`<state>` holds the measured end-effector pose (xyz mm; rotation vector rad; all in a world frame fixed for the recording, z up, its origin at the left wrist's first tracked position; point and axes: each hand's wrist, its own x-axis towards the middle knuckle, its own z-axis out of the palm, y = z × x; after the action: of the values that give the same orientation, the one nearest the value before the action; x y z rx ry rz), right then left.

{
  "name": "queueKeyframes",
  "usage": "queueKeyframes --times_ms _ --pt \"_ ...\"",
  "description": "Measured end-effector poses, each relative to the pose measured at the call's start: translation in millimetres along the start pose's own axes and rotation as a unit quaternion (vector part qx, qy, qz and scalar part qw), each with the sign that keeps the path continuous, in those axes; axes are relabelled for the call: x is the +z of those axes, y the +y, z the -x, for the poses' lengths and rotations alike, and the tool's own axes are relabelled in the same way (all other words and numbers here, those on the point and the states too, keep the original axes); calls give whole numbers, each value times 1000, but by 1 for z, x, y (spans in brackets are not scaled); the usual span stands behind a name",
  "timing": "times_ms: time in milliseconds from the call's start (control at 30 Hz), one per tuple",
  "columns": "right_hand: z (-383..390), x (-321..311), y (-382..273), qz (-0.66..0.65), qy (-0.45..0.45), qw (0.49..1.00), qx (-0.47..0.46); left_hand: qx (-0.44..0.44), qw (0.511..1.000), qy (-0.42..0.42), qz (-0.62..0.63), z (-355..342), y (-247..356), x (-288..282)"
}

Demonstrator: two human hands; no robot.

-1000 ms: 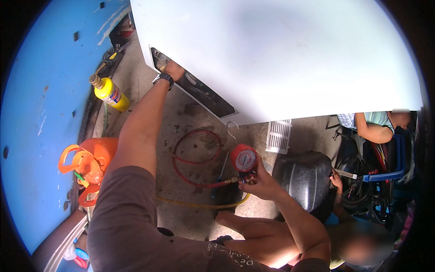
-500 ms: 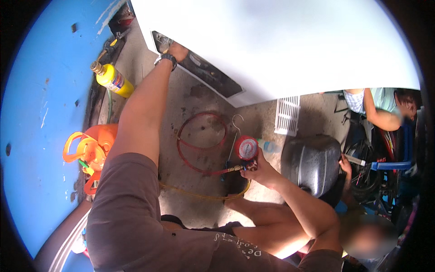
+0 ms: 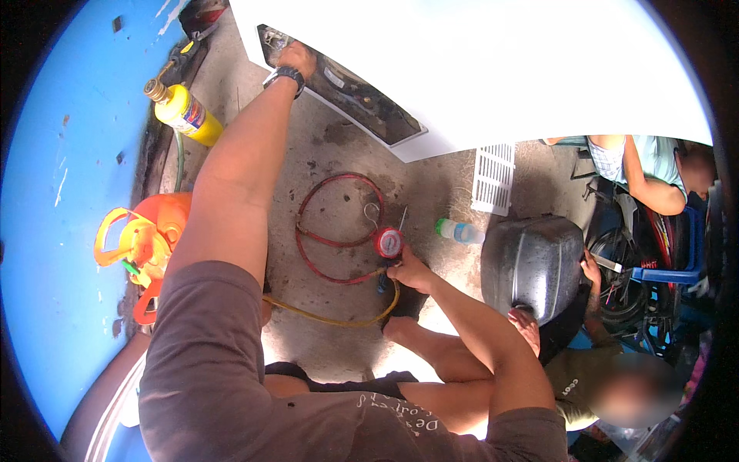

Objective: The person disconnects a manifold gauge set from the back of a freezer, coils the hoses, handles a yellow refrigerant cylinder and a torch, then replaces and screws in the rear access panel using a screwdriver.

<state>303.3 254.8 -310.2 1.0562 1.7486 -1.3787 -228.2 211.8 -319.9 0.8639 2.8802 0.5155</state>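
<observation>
Holding a gauge (image 3: 389,242) above the floor (image 3: 427,185), the right hand (image 3: 412,272) wraps fingers around its base as the left hand (image 3: 299,60), fingers too obscured to tell, reaches to a cabinet (image 3: 477,69) opening (image 3: 366,104), a step whose next move likely calls for slack red hose (image 3: 339,281).

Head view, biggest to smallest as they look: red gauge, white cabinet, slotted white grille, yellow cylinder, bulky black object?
1. white cabinet
2. bulky black object
3. yellow cylinder and slotted white grille: too alike to rank
4. red gauge, in the right hand
</observation>
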Motion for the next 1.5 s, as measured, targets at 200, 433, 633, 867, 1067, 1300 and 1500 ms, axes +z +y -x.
queueKeyframes --times_ms 200,433,633,867,1067,1300,1500 --pt "-19 2 -5 137 -38 990 -3 60 985 2 -163 -14 -4 19" --pt "-24 -20 -144 510 27 859 -27 3 999 6 -41 -17 -17 31" --pt "-111 38 -129 409 252 829 -286 -43 999 -10 19 5 8 -17" --pt "-125 44 -116 380 258 861 -217 -72 994 -47 66 1 5 -22" --pt "-112 2 -176 117 398 844 -339 -27 997 -67 5 -13 -7 1" --pt "-119 -38 -256 -39 512 741 -433 -8 999 -42 14 -38 -34 53" --pt "-111 -37 -267 38 512 731 -449 -16 998 -54 -22 -44 -43 70"
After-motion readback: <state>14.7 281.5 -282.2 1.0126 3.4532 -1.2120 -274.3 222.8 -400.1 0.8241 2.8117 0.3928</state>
